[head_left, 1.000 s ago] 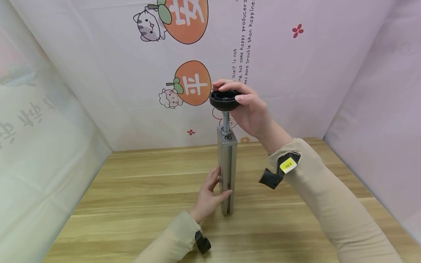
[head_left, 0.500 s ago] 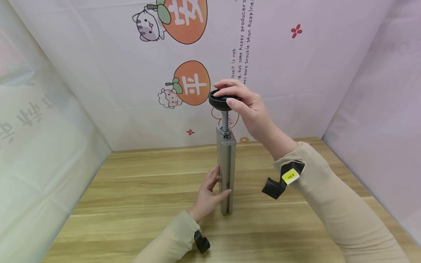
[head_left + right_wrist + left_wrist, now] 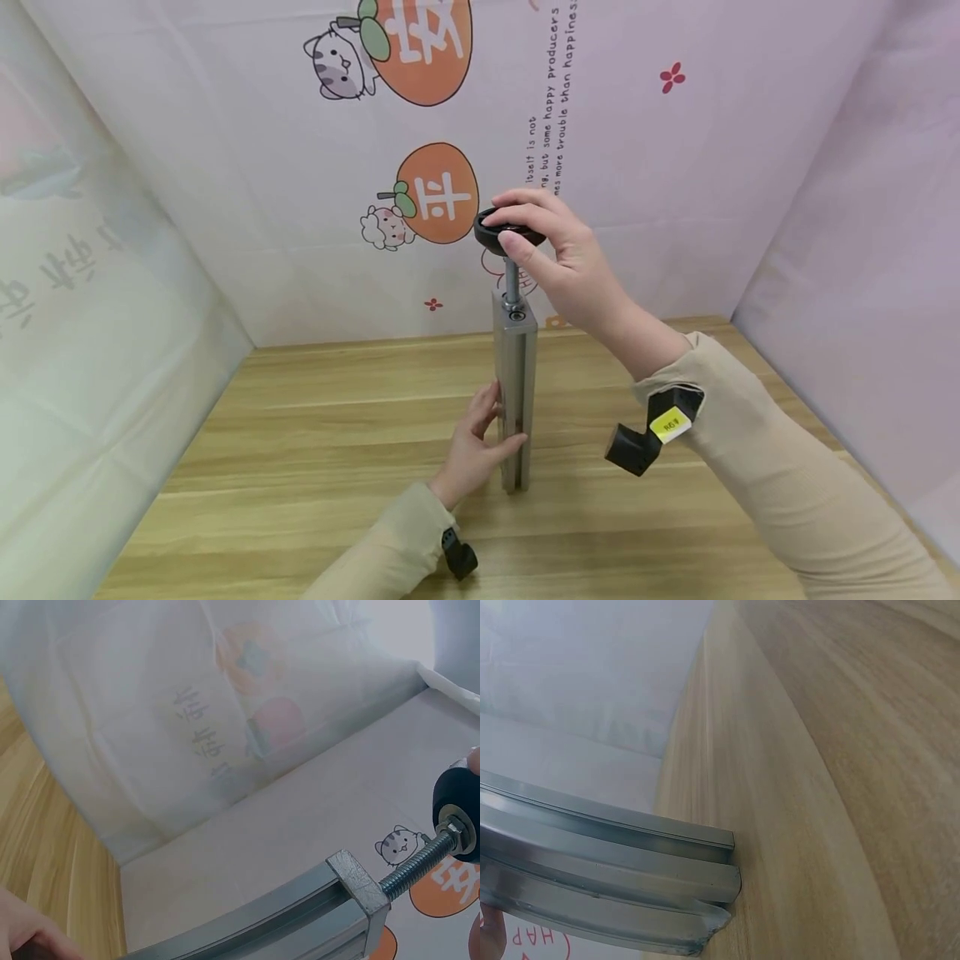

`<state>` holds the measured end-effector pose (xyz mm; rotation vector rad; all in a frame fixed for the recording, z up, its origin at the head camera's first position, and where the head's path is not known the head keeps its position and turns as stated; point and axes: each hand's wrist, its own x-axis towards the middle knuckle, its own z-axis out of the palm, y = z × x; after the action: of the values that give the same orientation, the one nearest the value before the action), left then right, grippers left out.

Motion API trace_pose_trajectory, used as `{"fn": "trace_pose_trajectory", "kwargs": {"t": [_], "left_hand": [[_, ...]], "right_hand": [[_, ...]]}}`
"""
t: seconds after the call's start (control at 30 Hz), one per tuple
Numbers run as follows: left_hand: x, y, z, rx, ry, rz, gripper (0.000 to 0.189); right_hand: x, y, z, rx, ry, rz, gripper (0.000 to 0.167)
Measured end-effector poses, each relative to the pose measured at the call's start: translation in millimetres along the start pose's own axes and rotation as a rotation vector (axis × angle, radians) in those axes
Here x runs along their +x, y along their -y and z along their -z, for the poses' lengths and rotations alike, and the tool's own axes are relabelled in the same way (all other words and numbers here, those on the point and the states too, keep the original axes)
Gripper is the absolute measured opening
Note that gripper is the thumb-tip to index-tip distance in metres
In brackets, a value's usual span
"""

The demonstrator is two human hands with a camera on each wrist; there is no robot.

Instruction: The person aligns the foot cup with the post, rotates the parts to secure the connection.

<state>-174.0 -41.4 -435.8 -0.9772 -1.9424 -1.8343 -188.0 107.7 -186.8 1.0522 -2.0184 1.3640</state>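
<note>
An aluminium profile (image 3: 516, 367) stands upright on the wooden table, its lower end against the wood in the left wrist view. From its top end rises a threaded rod (image 3: 420, 870) carrying a black round levelling foot (image 3: 491, 238). My left hand (image 3: 468, 457) grips the profile low down, thumb across the near side and fingers behind. With my right hand (image 3: 576, 260) I hold the levelling foot, thumb at its near rim and fingers over the top. A nut (image 3: 513, 305) sits where the rod meets the profile.
The wooden table (image 3: 315, 433) extends around the profile. White printed cloth (image 3: 630, 200) hangs behind, with more cloth at the left (image 3: 112, 275) and right (image 3: 847, 275). A black camera mount sits on each wrist.
My right wrist has swung down and to the right, while its thumb and fingers have moved left around the levelling foot. My left hand and the profile stay in place.
</note>
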Motion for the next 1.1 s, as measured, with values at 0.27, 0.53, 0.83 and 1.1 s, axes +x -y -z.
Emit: {"fn": "trace_pose_trajectory", "kwargs": {"t": [0.27,0.53,0.83,1.1], "left_hand": [[-1.1,2.2,0.4,-0.001,0.000,-0.004,0.089],[-1.3,2.0,0.5,-0.006,-0.001,0.022,0.089],[-1.3,3.3,-0.4,-0.016,-0.007,0.026,0.090],[-0.2,3.9,0.8,-0.015,0.003,-0.037,0.091]], "right_hand": [[-0.5,6.1,-3.5,-0.116,-0.026,-0.005,0.019],[-1.2,4.5,-16.8,-0.337,-0.212,0.221,0.016],[2.0,5.1,-19.2,-0.416,-0.259,0.301,0.018],[-3.4,-8.0,-18.1,-0.253,-0.290,0.280,0.036]]}}
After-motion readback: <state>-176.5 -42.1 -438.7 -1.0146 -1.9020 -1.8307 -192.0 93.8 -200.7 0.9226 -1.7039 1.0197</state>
